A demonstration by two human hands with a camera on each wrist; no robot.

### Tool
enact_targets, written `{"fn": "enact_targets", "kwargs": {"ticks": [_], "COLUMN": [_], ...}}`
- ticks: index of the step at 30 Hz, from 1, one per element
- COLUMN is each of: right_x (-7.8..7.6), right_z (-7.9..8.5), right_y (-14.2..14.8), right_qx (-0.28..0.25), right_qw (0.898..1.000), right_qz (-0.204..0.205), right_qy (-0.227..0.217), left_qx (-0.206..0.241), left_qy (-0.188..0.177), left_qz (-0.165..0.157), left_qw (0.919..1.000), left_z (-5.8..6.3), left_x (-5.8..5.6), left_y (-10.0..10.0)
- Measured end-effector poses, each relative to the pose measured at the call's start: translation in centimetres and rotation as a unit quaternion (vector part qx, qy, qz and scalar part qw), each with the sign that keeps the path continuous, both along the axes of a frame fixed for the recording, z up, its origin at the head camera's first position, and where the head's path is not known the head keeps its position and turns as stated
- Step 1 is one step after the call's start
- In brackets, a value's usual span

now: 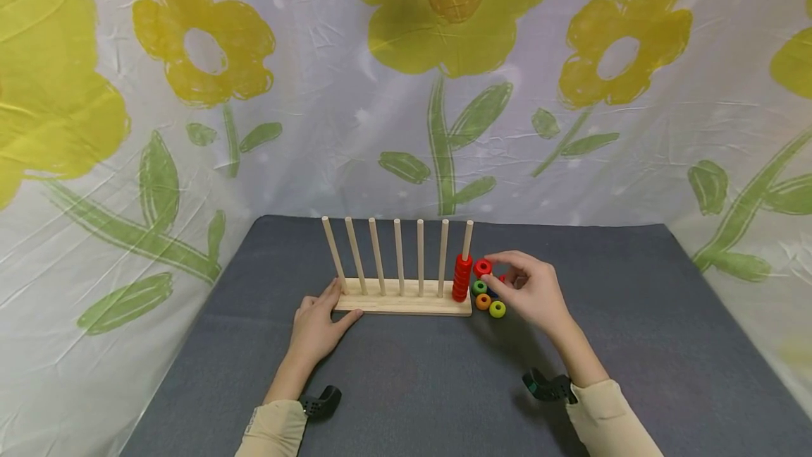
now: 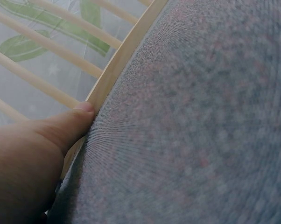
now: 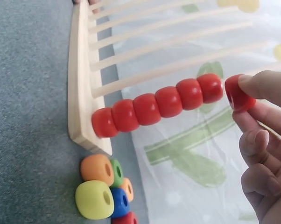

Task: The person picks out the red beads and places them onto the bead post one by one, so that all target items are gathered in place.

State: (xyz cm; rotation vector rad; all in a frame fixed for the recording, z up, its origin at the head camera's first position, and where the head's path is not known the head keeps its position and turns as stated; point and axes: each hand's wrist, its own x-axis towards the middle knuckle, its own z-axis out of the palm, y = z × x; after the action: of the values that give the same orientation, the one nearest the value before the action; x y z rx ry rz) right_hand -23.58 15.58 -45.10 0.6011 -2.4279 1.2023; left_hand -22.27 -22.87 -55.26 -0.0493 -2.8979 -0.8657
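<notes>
A wooden rack with a flat base and several upright pegs stands on the table. Red beads are stacked on its rightmost peg. Between thumb and fingertips, my right hand pinches a single red bead; in the right wrist view it is near the top of the stack, its hole facing the pegs. At the rack's left end my left hand holds the base, thumb along the front edge and fingers round the far side. In the left wrist view those fingers are mostly hidden behind the thumb.
Loose beads lie right of the base: yellow, orange, green, blue and red, some partly covered. A dark cloth covers the table. Behind it hangs a flower-printed curtain.
</notes>
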Motion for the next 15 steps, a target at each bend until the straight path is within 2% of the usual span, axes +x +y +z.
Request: {"fn": "enact_targets", "kwargs": {"ticks": [4, 15], "right_x": [-0.14, -0.42], "right_z": [0.29, 1.04], "right_y": [-0.18, -0.55], "right_qx": [-0.001, -0.009], "right_qw": [1.0, 1.0], "right_qz": [0.002, -0.001], "right_qy": [0.002, -0.003], "left_qx": [0.001, 0.004], "left_qy": [0.006, -0.012], "left_qz": [0.002, 0.004], "left_qw": [1.0, 0.9999], "left_z": [0.09, 0.19], "left_x": [0.11, 0.04], "left_y": [-0.02, -0.07]}}
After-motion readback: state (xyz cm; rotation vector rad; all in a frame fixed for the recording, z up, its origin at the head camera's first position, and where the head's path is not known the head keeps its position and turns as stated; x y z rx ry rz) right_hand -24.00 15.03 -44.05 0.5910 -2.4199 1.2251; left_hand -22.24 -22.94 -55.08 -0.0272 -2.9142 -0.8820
